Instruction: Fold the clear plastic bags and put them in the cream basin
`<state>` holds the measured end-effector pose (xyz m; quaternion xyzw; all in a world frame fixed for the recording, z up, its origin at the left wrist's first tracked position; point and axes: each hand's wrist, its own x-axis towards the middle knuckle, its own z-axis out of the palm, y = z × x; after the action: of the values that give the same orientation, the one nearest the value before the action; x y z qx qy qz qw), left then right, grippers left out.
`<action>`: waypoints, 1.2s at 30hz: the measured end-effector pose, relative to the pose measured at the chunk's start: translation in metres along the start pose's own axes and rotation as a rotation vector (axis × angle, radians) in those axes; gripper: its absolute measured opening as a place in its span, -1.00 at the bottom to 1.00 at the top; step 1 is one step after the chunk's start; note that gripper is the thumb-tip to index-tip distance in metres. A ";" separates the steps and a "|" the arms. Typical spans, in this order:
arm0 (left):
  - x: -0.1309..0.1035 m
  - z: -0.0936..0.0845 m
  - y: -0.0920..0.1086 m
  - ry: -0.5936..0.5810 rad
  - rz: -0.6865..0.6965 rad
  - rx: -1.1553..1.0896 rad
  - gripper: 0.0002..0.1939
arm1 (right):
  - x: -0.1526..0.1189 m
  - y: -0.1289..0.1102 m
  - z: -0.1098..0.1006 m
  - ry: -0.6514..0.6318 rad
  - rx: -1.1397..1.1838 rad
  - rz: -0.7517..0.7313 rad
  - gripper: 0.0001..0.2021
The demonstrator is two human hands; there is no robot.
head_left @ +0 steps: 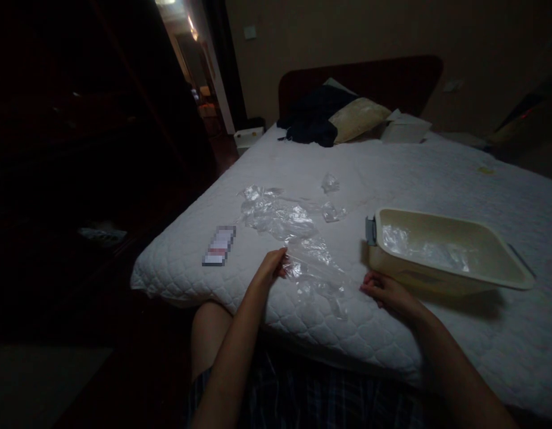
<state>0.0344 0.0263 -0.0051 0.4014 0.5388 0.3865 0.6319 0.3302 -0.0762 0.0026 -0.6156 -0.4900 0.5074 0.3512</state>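
A clear plastic bag (320, 265) is stretched low over the front of the bed, between my two hands. My left hand (274, 264) pinches its left edge, the fingertips closed on the film. At its right end my right hand (385, 291) has its thumb and fingers together on the bag's thin edge, just in front of the plastic bin. More crumpled clear plastic bags (278, 215) lie flat behind my left hand. Two small bunched pieces of clear plastic (331, 211) rest farther back.
A cream plastic bin (432, 280) with grey side clips stands on the right, clear plastic inside it. A blurred-out flat object (220, 245) lies left on the white quilted bed (186, 262). Dark clothing (314, 116) and a pillow (358, 119) are by the headboard (396, 77).
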 end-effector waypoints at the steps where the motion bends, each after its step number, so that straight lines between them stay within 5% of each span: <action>1: -0.002 -0.004 0.002 -0.006 -0.037 0.002 -0.63 | 0.000 0.001 0.000 0.005 0.005 -0.004 -0.63; 5: -0.009 -0.016 0.010 0.004 -0.176 0.075 -0.59 | 0.002 0.005 0.001 0.009 -0.004 -0.018 -0.63; 8: -0.013 -0.021 0.010 0.072 -0.154 0.098 -0.56 | 0.003 0.007 0.001 0.011 0.004 -0.023 -0.64; 14: -0.032 -0.022 -0.006 0.267 0.241 0.171 -0.73 | -0.001 0.002 0.009 0.145 -0.007 -0.079 -0.68; 17: -0.051 -0.017 -0.015 0.403 0.434 0.357 -0.83 | -0.009 -0.007 0.021 0.308 -0.105 -0.189 -0.71; 19: -0.066 -0.010 -0.019 0.462 0.586 0.535 -0.85 | -0.016 -0.013 0.033 0.282 -0.207 -0.260 -0.74; 23: -0.088 0.009 -0.022 0.114 0.863 0.800 -0.82 | -0.027 -0.020 0.060 0.030 -0.379 -0.331 -0.76; 26: -0.088 0.018 -0.025 -0.047 0.945 0.915 -0.74 | -0.029 -0.021 0.072 0.028 -0.514 -0.354 -0.75; 36: -0.070 0.011 -0.033 -0.053 1.012 1.216 -0.67 | -0.017 -0.024 0.068 0.180 -0.736 -0.596 -0.77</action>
<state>0.0388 -0.0519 -0.0080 0.8816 0.3922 0.2551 0.0618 0.2579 -0.0901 0.0135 -0.5733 -0.7598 0.1223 0.2812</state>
